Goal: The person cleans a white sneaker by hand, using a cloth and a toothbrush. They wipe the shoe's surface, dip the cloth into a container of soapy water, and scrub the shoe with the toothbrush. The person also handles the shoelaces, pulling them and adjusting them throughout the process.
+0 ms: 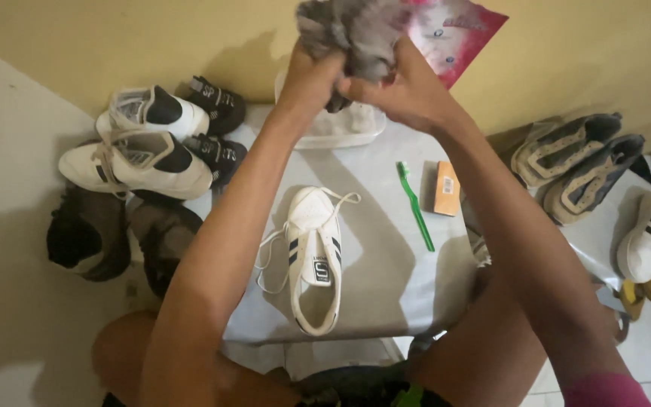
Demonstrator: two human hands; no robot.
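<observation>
Both hands are raised together at the far edge of the view, the left hand [312, 79] and right hand [408, 94] clenched on a bunched grey cloth [356, 30] above a clear shallow tub [340, 124]. Wringing works best with opposing twists, kept over the tub so drips miss the white sneaker [314, 256] lying near, left of the green toothbrush [414, 203]

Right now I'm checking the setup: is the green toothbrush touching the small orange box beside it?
Apart. The head view shows a strip of bare grey surface between the green toothbrush and the small orange box.
</observation>
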